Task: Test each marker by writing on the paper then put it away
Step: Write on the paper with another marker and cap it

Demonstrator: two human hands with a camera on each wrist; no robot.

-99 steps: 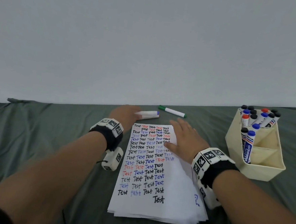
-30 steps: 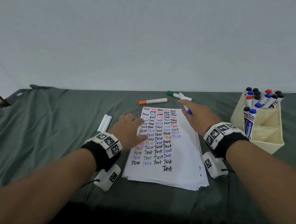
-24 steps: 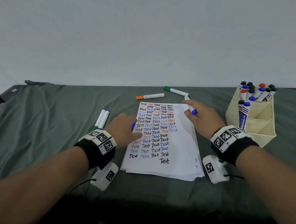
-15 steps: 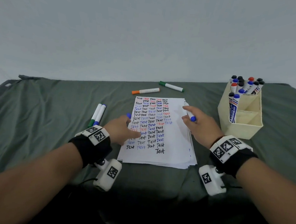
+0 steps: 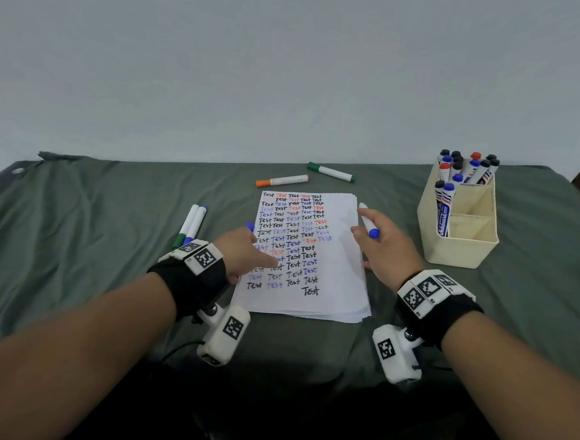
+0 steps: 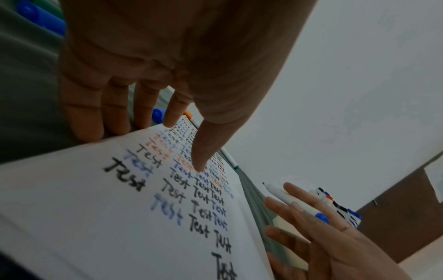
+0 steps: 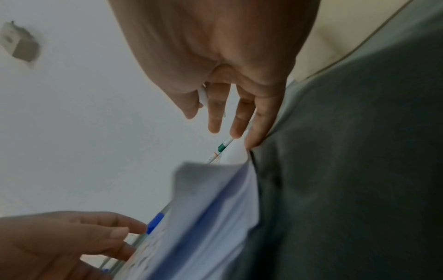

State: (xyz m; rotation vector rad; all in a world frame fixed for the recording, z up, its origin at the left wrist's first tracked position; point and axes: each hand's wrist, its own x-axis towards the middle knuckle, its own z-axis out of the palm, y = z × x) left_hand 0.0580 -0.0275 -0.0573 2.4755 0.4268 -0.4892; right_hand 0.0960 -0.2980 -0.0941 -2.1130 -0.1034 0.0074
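A stack of white paper (image 5: 333,274) covered with rows of "Test" lies on the green cloth. My left hand (image 5: 245,251) rests with straight fingers on its left edge, thumb pressing the sheet (image 6: 199,161). A blue cap (image 5: 249,226) pokes out at that hand's fingertips; whether it is pinched is unclear. My right hand (image 5: 386,250) hovers over the paper's right edge and grips an uncapped white marker with a blue end (image 5: 366,220), tip pointing away from me. The marker (image 6: 287,199) also shows in the left wrist view.
A cream organizer (image 5: 458,248) with several capped markers stands at the right. An orange marker (image 5: 282,181) and a green marker (image 5: 331,172) lie beyond the paper. Two more markers (image 5: 190,225) lie side by side left of it.
Earlier my left hand reached a capped marker above the paper. The marker is now uncapped in my right hand, which has drawn back along the right edge. My left hand moved to the left edge.
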